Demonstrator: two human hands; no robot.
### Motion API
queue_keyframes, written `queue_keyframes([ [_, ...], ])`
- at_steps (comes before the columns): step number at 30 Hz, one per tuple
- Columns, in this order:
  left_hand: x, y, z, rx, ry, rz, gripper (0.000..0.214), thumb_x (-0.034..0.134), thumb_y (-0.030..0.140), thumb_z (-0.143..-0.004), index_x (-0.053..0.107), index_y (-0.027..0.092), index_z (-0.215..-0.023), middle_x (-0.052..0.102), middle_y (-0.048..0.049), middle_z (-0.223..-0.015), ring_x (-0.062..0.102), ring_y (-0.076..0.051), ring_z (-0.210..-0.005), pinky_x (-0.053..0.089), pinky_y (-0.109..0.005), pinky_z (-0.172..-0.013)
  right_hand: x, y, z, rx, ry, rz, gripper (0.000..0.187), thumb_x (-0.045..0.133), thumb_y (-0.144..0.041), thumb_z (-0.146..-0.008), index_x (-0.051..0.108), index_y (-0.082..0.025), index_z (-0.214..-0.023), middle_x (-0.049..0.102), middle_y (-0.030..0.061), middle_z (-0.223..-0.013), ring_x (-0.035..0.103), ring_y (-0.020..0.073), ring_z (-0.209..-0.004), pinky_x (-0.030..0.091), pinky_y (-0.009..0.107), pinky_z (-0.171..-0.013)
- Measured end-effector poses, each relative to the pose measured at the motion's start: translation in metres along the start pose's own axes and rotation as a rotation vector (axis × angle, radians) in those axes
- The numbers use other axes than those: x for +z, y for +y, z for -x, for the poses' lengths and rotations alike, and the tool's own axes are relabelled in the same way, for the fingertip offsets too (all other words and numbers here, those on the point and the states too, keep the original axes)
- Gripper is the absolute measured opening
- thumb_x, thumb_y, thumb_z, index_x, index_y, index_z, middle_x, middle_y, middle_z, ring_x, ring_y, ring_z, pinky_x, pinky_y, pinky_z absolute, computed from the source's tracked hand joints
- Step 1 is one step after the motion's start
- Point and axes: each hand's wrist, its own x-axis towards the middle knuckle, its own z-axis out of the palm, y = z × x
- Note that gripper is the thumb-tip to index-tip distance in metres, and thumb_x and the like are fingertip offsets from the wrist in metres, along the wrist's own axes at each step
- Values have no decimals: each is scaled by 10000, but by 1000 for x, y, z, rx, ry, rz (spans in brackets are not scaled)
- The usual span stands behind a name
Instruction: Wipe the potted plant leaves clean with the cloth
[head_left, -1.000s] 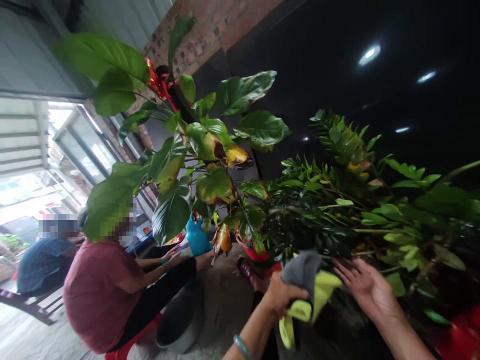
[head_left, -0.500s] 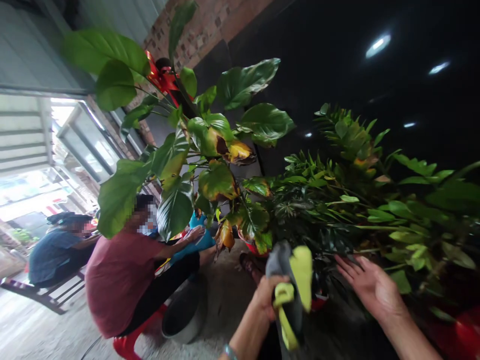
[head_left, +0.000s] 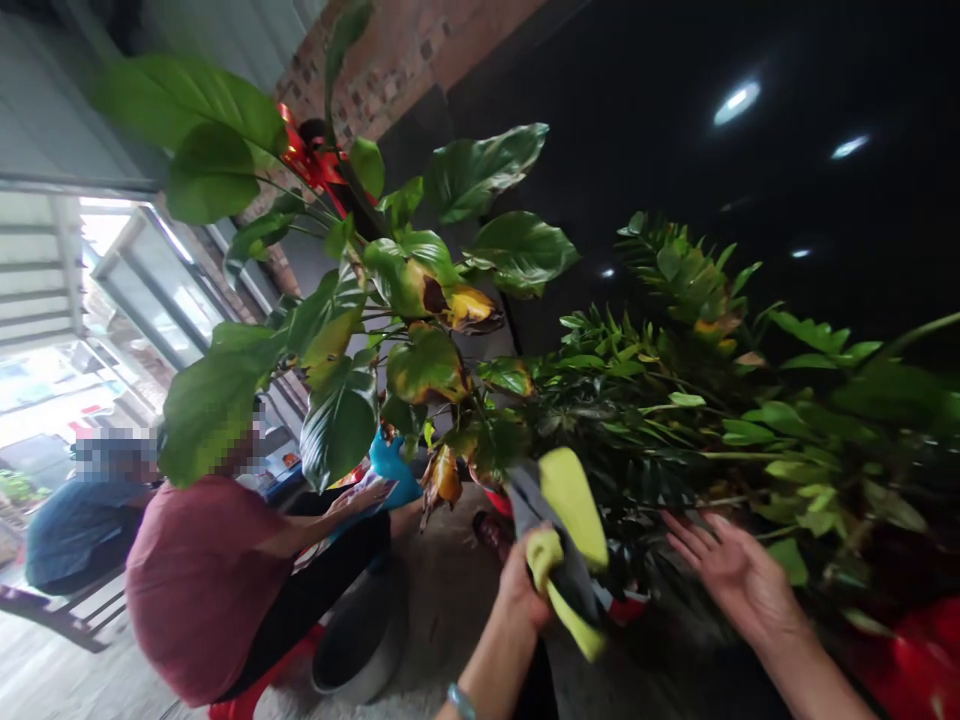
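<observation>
My left hand (head_left: 523,592) is closed around a folded grey and yellow cloth (head_left: 568,525), which stands up above the fist with a flap hanging below. My right hand (head_left: 739,570) is open, palm turned up and fingers stretched toward the lower stems of a bushy green plant (head_left: 645,400); whether its fingertips touch the stems I cannot tell. To the left rises a big-leaved plant (head_left: 427,360), some of its leaves yellow and brown at the edges. A dry brown leaf (head_left: 442,482) droops from it, left of the cloth.
A person in a red shirt (head_left: 202,580) sits on a red stool (head_left: 274,675) at left, beside a grey tub (head_left: 360,645). Another person in blue (head_left: 86,530) sits on a bench (head_left: 82,610) further back. A dark glossy wall (head_left: 660,120) stands behind the plants.
The cloth has tilted and shifted slightly up and left in my left hand. My right hand stays open, a little left of before. The view has turned slightly right.
</observation>
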Motion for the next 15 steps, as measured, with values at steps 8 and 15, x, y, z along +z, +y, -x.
queue_keyframes([
  [8, 45, 23, 20, 23, -191, 2, 95, 708, 161, -663, 660, 113, -596, 656, -27, -519, 596, -130, -462, 508, -239, -530, -3, -2, 0, -5, -31, 4, 184, 721, -364, -579, 650, -263, -716, 730, 46, -910, 690, 286, -965, 378, 534, -1070],
  [15, 67, -9, -8, -110, -186, -17, 124, 693, 127, -663, 619, 146, -566, 638, -17, -492, 621, -168, -473, 566, -307, -600, 2, -3, 7, 15, -54, -27, 250, 699, -440, -672, 627, -252, -820, 701, 48, -844, 682, 284, -965, 457, 525, -987],
])
